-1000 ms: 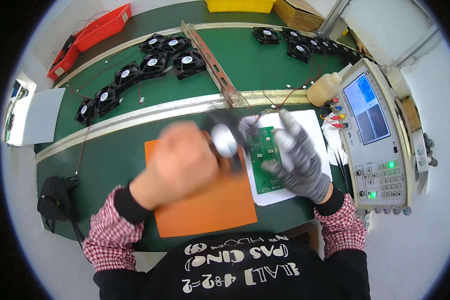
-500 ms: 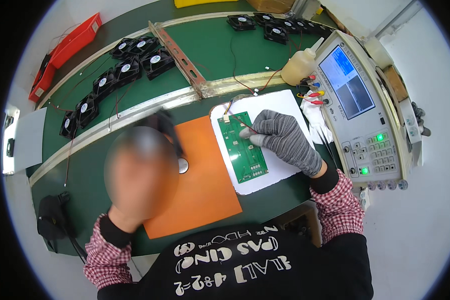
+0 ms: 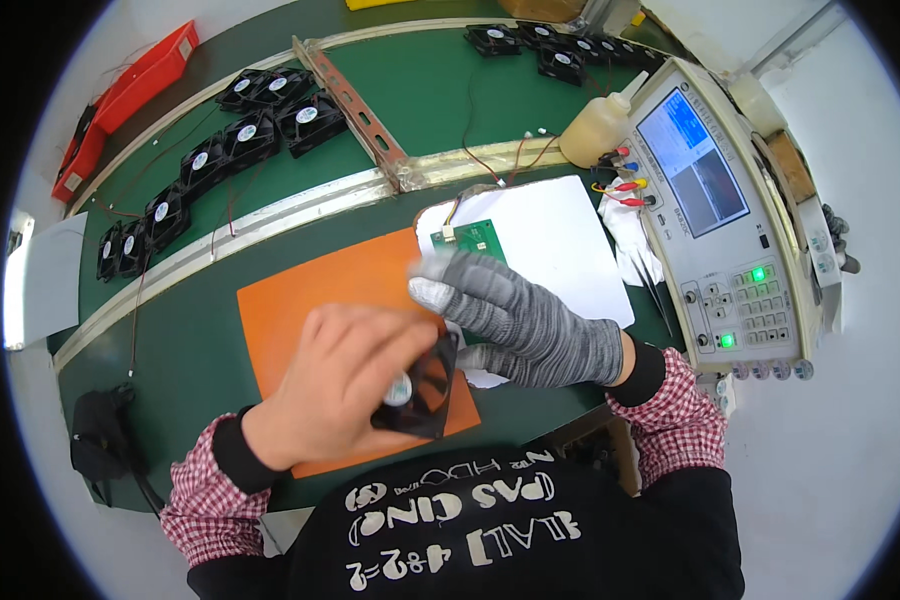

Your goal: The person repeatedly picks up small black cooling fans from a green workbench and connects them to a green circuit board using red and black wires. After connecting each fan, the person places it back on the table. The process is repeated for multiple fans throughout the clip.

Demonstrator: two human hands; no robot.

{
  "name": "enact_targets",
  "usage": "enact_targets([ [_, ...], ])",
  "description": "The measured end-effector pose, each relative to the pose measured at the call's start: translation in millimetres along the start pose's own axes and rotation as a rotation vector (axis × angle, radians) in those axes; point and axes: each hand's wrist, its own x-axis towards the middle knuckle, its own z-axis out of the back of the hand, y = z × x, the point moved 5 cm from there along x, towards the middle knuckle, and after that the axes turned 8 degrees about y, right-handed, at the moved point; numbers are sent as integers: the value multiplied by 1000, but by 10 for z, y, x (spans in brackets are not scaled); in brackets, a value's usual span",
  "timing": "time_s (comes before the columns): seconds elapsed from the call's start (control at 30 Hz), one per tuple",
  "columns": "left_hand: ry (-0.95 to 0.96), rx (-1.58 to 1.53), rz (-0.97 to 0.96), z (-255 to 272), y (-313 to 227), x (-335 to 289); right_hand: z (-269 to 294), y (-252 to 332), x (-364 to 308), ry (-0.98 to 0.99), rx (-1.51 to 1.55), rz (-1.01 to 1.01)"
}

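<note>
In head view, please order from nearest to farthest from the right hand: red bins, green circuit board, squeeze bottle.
1. Green circuit board: partly hidden by the right hand.
2. Squeeze bottle: farther back, right side.
3. Red bins: far back left.

The right hand (image 3: 540,320) wears a knitted glove (image 3: 575,345), finely streaked in dark and light grey and turning whitish at the fingertips (image 3: 430,293); the left hand (image 3: 335,385) is bare. Snug black cuffs (image 3: 240,455) ring both wrists. Next come red-and-white checked sleeves (image 3: 678,425), loose and wrinkled. On the near side, a black top (image 3: 610,530) carries bold white lettering (image 3: 460,508), upside down, partly outlined and uneven in size.
</note>
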Motion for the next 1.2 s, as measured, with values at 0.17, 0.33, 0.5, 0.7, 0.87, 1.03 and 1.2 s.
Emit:
enact_targets([
  [0.17,-270,563,174,641,217,-274,357,-290,-194,-36,-342,-113],
  [0.33,-812,510,500,863,522,-626,418,-589,-278,-53,-391,-416],
  [0.5,-327,258,232,181,300,-248,207,-666,-318,-149,278,-665],
  [0.7,14,-38,336,-181,380,-120,156,-760,-361,-144,77,-411],
  [0.87,24,16,300,-202,362,-107,160,-802,-363,-121,150,-442],
  [1.03,14,43,292,-207,368,-125,129,-829,-368,-139,247,-420],
  [1.2,-127,503,33,39,43,-177,146,-804,-357,-126,177,-398],
])
